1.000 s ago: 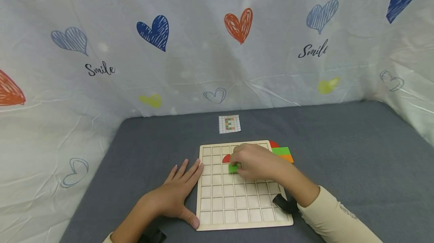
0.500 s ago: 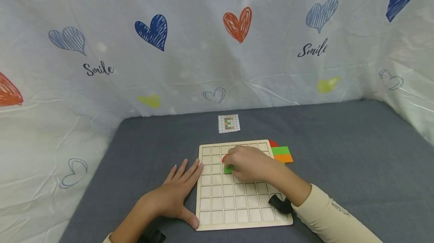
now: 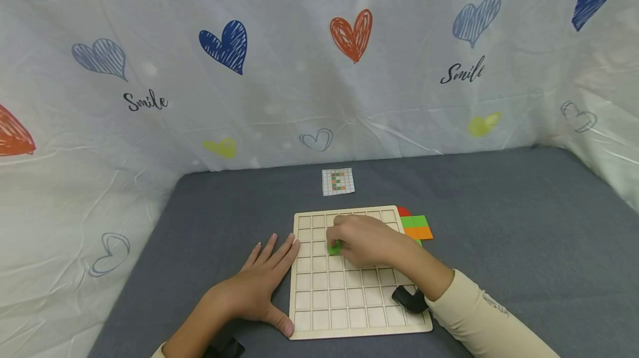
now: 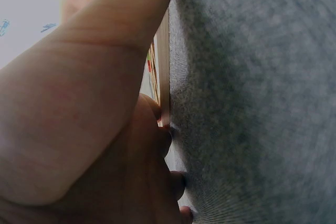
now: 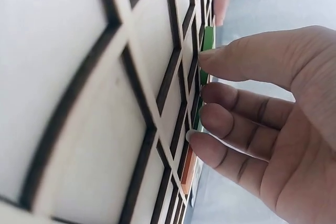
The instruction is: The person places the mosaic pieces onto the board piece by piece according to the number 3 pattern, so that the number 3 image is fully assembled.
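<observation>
A pale wooden grid board (image 3: 359, 334) lies on the dark grey cloth. My left hand (image 3: 262, 283) is flat with spread fingers, fingertips and thumb against the board's left edge. Over the board's upper left part, my right hand (image 3: 361, 238) pinches a small green square tile (image 3: 334, 250) at one of the grid cells. The right wrist view shows the thumb against the green tile (image 5: 209, 38) and the other fingers bent in below it. That hand covers the red piece lying on the board.
Beside the board's upper right edge lie a red piece (image 3: 404, 211), a light green piece (image 3: 413, 221) and an orange piece (image 3: 418, 233). Behind the board is a small printed grid card (image 3: 338, 181) with a coloured pattern. A white curtain (image 3: 279, 97) with hearts hangs behind the table.
My right hand has shifted left with the green tile, from one cell toward the one beside it, and now hides the red piece. The left hand stays in place.
</observation>
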Available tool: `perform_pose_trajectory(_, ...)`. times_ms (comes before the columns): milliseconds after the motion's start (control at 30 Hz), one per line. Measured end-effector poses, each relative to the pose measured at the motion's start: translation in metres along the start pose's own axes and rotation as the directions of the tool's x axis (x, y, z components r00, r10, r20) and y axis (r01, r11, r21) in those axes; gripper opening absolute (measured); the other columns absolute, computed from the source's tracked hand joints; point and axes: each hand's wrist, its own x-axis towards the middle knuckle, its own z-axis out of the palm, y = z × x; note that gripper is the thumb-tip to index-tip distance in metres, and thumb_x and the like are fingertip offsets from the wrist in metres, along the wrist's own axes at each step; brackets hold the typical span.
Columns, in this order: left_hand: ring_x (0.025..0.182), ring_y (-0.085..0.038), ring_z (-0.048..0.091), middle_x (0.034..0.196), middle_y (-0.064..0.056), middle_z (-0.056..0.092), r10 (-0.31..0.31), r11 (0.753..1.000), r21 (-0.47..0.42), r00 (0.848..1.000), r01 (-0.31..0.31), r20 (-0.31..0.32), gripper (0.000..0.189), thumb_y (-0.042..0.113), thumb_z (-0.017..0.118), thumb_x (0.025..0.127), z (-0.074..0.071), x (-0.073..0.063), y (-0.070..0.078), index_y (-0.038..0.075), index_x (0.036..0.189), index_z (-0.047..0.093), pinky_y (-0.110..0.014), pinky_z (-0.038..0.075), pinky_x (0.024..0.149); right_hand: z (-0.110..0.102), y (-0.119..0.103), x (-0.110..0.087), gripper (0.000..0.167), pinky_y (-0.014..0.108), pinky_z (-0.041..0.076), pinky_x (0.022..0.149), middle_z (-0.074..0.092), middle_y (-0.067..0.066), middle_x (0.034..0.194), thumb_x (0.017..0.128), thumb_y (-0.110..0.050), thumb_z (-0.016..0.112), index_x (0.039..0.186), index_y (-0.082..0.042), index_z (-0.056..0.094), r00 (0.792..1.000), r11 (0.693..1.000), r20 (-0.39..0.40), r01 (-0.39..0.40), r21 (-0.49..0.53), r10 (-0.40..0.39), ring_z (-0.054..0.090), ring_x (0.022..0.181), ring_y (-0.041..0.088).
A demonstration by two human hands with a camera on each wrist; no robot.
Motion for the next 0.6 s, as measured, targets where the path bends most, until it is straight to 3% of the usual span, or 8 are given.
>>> perform_pose_trajectory(233, 0.15, -0.036, -0.01, 0.168, -0.002, -0.004, -0.005, 1.0, -0.008, 1.0, 0.005, -0.004, 0.141, 0.078, 0.076, 0.058, 0.0012, 0.0005, -0.0015, 0.017, 0.163, 0.003, -0.063, -0.002, 0.115, 0.0009, -0.0012, 0.0014, 0.014, 0.024, 0.045, 0.06, 0.057, -0.006, 0.079, 0.083, -0.004, 0.074, 0.083, -0.018, 0.07, 1.0, 1.0, -0.008, -0.018, -0.005, 0.018, 0.049, 0.068, 0.006)
perform_pose_trajectory(367, 0.15, -0.037, -0.011, 0.168, -0.003, -0.004, -0.003, 1.0, -0.012, 1.0, 0.003, -0.003, 0.141, 0.078, 0.076, 0.058, 0.0017, 0.0005, -0.0015, 0.017, 0.163, 0.004, -0.063, -0.001, 0.116, 0.0021, -0.003, 0.0038, 0.017, 0.025, 0.043, 0.057, 0.05, -0.009, 0.075, 0.084, -0.007, 0.076, 0.078, -0.02, 0.065, 0.999, 0.998, -0.002, -0.052, -0.024, 0.052, 0.047, 0.065, 0.008)
perform_pose_trajectory(600, 0.15, -0.036, -0.011, 0.168, -0.003, -0.005, -0.003, 1.0, -0.016, 1.0, 0.003, -0.001, 0.14, 0.078, 0.076, 0.059, 0.0013, -0.0005, -0.0009, 0.018, 0.163, 0.003, -0.063, -0.002, 0.116, 0.003, -0.0055, 0.0041, 0.017, 0.025, 0.043, 0.057, 0.052, -0.008, 0.076, 0.085, -0.005, 0.075, 0.079, -0.018, 0.066, 0.998, 0.998, -0.011, -0.064, -0.024, 0.063, 0.048, 0.065, 0.008)
